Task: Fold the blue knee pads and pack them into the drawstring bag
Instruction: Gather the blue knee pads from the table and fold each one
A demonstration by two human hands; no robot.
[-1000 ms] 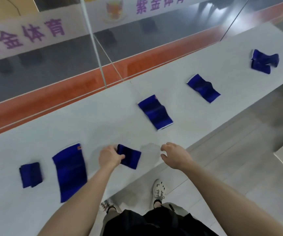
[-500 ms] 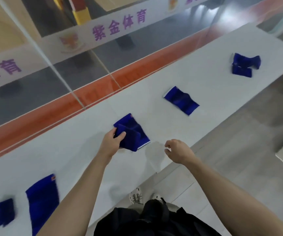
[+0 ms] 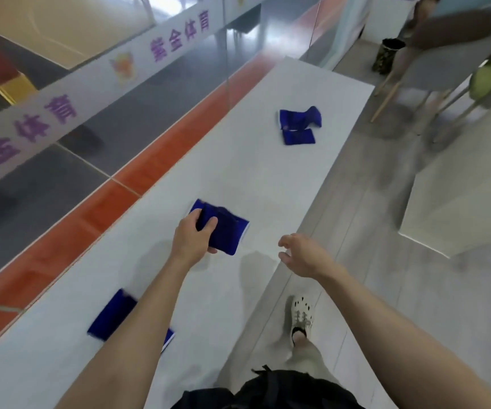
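Step in hand: collecting. One pad is folded and in the grip, none is packed, and the drawstring bag is not in view.
Left hand [image 3: 192, 237]: fingers and thumb curled round a folded knee pad [image 3: 223, 239], which is lifted over the worktop [image 3: 268, 178].
Right hand [image 3: 303, 256]: released, fingers loosely spread, holding nothing. It hangs over the worktop's near edge, beside the held pad but apart from it.
Flat knee pad [image 3: 240, 223]: lies on the worktop directly under and behind the held one. Cannot tell whether they touch.
Far knee pads [image 3: 296, 121]: a bunched pile further along the worktop, well apart from both hands.
Near knee pad [image 3: 111, 315]: flat on the worktop, partly hidden by the left forearm.
Next move (judgement): the free right hand should take the flat pad and fold it, which means setting down or stacking the held one. After that the bag must be found.
Risk (judgement): a one-handed grip may let the fold spring open.
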